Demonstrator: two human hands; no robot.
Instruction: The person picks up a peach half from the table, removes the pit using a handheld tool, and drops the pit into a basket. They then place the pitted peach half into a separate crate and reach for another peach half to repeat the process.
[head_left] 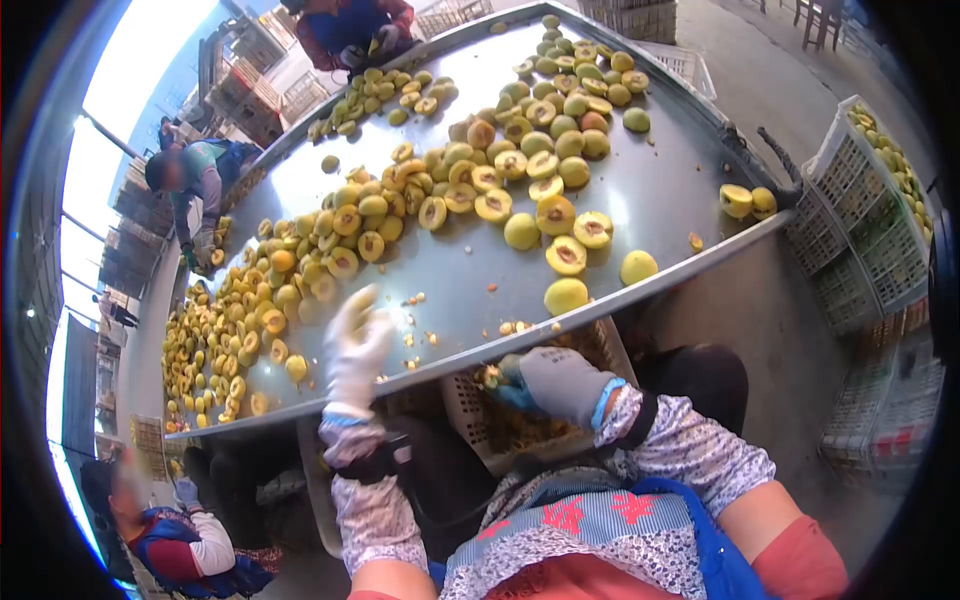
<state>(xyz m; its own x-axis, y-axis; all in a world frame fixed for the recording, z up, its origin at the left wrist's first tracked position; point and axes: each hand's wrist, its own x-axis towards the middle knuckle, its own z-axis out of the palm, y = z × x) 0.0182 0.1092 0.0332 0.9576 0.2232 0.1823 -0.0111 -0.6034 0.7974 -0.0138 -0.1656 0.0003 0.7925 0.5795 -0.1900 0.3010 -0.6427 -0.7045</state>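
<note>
My left hand (360, 350), in a white glove, is raised over the near edge of the metal table (460, 290), with its fingers apart and nothing between them. Halved yellow-green fruit (400, 200) lies in a broad heap across the table beyond it. Below the table edge, my right hand (555, 385), in a grey and blue glove, is closed around something I cannot make out, above a crate (468, 410) that holds small scraps. Small pale bits (415, 335) are scattered on the metal between my hands.
Two people (355, 30) (200, 185) stand at the table's far and left sides; another person (180, 540) sits at the lower left. Stacked crates (865, 210) of fruit are at the right. Two fruit halves (737, 200) rest at the table's right corner.
</note>
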